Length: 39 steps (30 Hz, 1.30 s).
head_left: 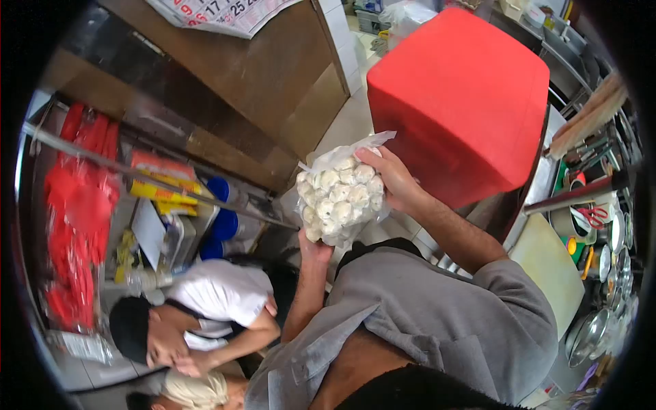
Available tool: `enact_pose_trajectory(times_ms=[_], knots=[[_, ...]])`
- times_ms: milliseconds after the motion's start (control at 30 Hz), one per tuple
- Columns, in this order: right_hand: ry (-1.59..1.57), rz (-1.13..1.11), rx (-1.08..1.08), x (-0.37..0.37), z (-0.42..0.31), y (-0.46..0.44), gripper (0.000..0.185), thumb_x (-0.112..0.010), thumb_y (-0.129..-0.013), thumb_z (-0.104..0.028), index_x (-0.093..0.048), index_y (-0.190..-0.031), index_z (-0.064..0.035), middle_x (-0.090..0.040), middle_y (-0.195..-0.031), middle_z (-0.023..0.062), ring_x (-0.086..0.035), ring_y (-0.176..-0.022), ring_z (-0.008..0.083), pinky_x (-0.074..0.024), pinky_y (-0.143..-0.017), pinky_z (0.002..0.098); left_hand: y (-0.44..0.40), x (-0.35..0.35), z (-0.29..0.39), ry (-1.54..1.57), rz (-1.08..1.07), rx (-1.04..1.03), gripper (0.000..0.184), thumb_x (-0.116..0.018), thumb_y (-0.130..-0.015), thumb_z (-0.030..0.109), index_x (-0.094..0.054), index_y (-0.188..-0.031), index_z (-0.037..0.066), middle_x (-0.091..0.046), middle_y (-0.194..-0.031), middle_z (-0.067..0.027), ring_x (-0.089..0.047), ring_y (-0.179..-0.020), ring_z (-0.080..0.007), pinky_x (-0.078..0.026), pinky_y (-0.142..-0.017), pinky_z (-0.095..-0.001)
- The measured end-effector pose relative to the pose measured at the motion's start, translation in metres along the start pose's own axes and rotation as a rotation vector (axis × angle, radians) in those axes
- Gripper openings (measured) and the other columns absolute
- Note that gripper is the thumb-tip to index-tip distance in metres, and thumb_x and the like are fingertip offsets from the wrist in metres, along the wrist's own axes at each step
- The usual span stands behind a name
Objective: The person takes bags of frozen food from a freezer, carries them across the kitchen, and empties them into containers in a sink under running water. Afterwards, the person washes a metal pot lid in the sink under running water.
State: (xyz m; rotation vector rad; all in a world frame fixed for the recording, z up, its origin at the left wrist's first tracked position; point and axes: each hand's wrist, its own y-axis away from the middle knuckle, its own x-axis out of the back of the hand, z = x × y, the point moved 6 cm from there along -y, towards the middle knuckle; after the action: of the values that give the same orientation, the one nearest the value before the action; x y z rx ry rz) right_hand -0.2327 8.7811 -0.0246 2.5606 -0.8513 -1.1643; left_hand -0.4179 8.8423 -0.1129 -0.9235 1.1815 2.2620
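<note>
A clear plastic bag of whitish, round, lumpy pieces (339, 195) is held up in front of my body. Whether the pieces are mushrooms, dumplings or some other food, I cannot tell. My right hand (395, 176) grips the bag at its upper right side, near the loose plastic at the top. Under the bag's lower left edge, my left hand (316, 248) is closed on it, its fingers partly hidden behind the plastic.
Just beyond my right hand stands a large red box-shaped container (458, 102). A worktop with a pale cutting board (550, 266) and utensils is at right. Shelving with red plastic packets (82, 219) stands left, and a seated person (219, 294) is below it.
</note>
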Motion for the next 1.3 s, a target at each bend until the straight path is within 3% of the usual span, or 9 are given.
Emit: enact_pose_trajectory(times_ms=[433, 600, 767, 867, 1033, 1100, 1167, 1233, 1300], knots=[[0.107, 0.129, 0.066, 0.021, -0.124, -0.280, 0.047, -0.056, -0.084, -0.029, -0.039, -0.115, 0.0019, -0.053, -0.105, 0.0143, -0.055, -0.096, 0.0194, -0.0464, -0.082, 0.0336, -0.316, -0.110, 0.088, -0.115, -0.183, 0.176, 0.050, -0.043, -0.084, 0.031, -0.041, -0.126, 0.005, -0.046, -0.126, -0.0095, -0.044, -0.115, -0.0277, -0.037, -0.096, -0.0435], [0.053, 0.232, 0.040, 0.040, -0.147, -0.394, 0.048, -0.062, -0.079, -0.029, -0.044, -0.111, 0.0025, -0.056, -0.102, 0.0125, -0.057, -0.091, 0.0185, -0.0466, -0.080, 0.0320, -0.424, -0.140, 0.116, -0.079, -0.307, 0.254, 0.051, -0.042, -0.084, 0.033, -0.039, -0.127, 0.006, -0.044, -0.128, -0.0082, -0.042, -0.117, -0.0278, -0.035, -0.098, -0.0440], [0.056, 0.309, 0.182, 0.086, -0.197, -0.486, 0.050, -0.063, -0.079, -0.030, -0.044, -0.111, 0.0033, -0.056, -0.102, 0.0128, -0.057, -0.091, 0.0182, -0.0464, -0.081, 0.0317, -0.548, -0.179, 0.124, -0.297, -0.203, 0.301, 0.051, -0.042, -0.083, 0.034, -0.042, -0.125, 0.004, -0.047, -0.124, -0.0106, -0.046, -0.113, -0.0300, -0.039, -0.092, -0.0464], [0.017, 0.479, 0.180, 0.097, -0.162, -0.495, 0.050, -0.061, -0.080, -0.031, -0.041, -0.112, 0.0031, -0.054, -0.102, 0.0134, -0.056, -0.093, 0.0185, -0.0466, -0.080, 0.0319, -0.590, -0.153, 0.118, -0.219, -0.262, 0.477, 0.048, -0.044, -0.082, 0.032, -0.046, -0.120, 0.002, -0.051, -0.118, -0.0108, -0.050, -0.106, -0.0278, -0.044, -0.087, -0.0422], [-0.038, 0.620, 0.321, 0.172, -0.258, -0.541, 0.047, -0.059, -0.083, -0.030, -0.041, -0.111, 0.0021, -0.053, -0.102, 0.0129, -0.056, -0.092, 0.0175, -0.0468, -0.080, 0.0316, -0.713, -0.252, 0.067, -0.378, -0.364, 0.593, 0.045, -0.042, -0.084, 0.030, -0.046, -0.120, 0.003, -0.051, -0.117, -0.0098, -0.050, -0.107, -0.0269, -0.044, -0.087, -0.0407], [-0.079, 0.668, 0.334, 0.203, -0.286, -0.548, 0.047, -0.059, -0.083, -0.030, -0.040, -0.112, 0.0027, -0.053, -0.103, 0.0127, -0.056, -0.093, 0.0168, -0.0464, -0.080, 0.0310, -0.738, -0.294, 0.040, -0.341, -0.746, 0.552, 0.044, -0.042, -0.084, 0.027, -0.044, -0.121, 0.002, -0.051, -0.118, -0.0110, -0.050, -0.107, -0.0265, -0.043, -0.088, -0.0407], [-0.079, 0.720, 0.383, 0.236, -0.316, -0.555, 0.047, -0.059, -0.083, -0.030, -0.041, -0.112, 0.0027, -0.053, -0.103, 0.0126, -0.056, -0.093, 0.0168, -0.0465, -0.080, 0.0310, -0.764, -0.334, 0.008, -0.328, -0.729, 0.624, 0.044, -0.042, -0.085, 0.026, -0.044, -0.121, 0.002, -0.050, -0.118, -0.0114, -0.050, -0.107, -0.0259, -0.043, -0.089, -0.0411], [-0.070, 0.766, 0.432, 0.273, -0.349, -0.559, 0.047, -0.059, -0.083, -0.030, -0.041, -0.112, 0.0027, -0.054, -0.103, 0.0124, -0.056, -0.093, 0.0166, -0.0467, -0.079, 0.0309, -0.796, -0.363, -0.031, -0.397, -0.523, 0.763, 0.043, -0.041, -0.086, 0.028, -0.045, -0.120, 0.003, -0.051, -0.117, -0.0096, -0.050, -0.107, -0.0248, -0.043, -0.089, -0.0403], [-0.092, 0.775, 0.433, 0.325, -0.368, -0.560, 0.047, -0.059, -0.083, -0.030, -0.041, -0.112, 0.0023, -0.054, -0.103, 0.0124, -0.056, -0.093, 0.0166, -0.0470, -0.078, 0.0307, -0.830, -0.377, -0.079, -0.497, -0.592, 0.779, 0.044, -0.042, -0.085, 0.029, -0.045, -0.120, 0.003, -0.052, -0.117, -0.0092, -0.050, -0.108, -0.0241, -0.042, -0.090, -0.0392]])
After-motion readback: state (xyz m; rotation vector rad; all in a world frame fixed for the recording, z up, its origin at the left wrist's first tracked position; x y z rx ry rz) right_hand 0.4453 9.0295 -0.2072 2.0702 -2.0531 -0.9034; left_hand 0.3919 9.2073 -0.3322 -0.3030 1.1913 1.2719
